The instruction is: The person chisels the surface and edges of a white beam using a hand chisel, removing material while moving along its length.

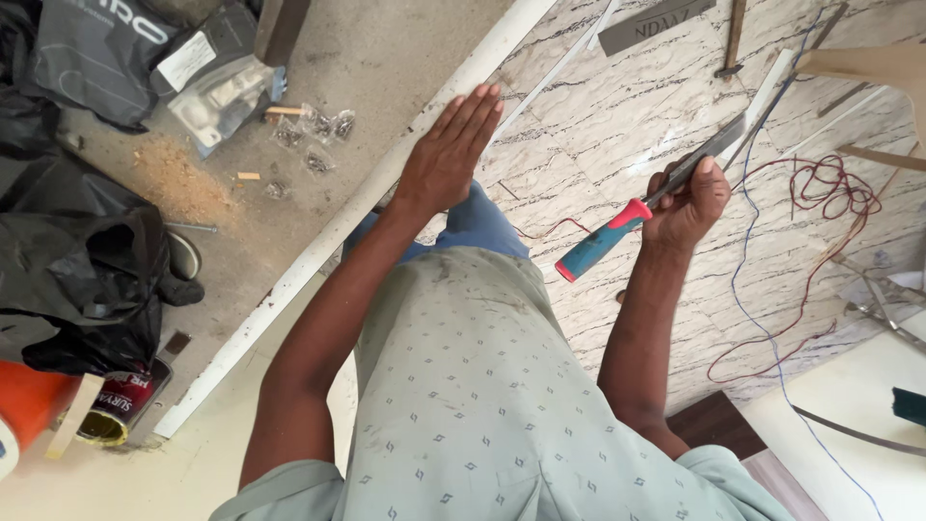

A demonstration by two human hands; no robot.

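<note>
The right hand is closed around a chisel, fingers wrapped over the metal blade just above the red and blue handle, which juts down and left from the fist while the flat blade points up and right. The left hand holds nothing: it is open and flat, fingers straight and together, its edge resting on or just over a long white strip that runs slantwise across the floor. To the right of that strip lies a marbled white panel, and the chisel hangs above it, apart from the strip. On the panel, right of the chisel, a red wire lies in loose loops with a thin blue wire crossing beside it. On the far side of the strip from the panel sit a patch of sawdust, small clear bags of screws, black plastic bags and, near the strip's lower end, a small tin. The person's pale patterned shirt fills the foreground below both hands.
</note>
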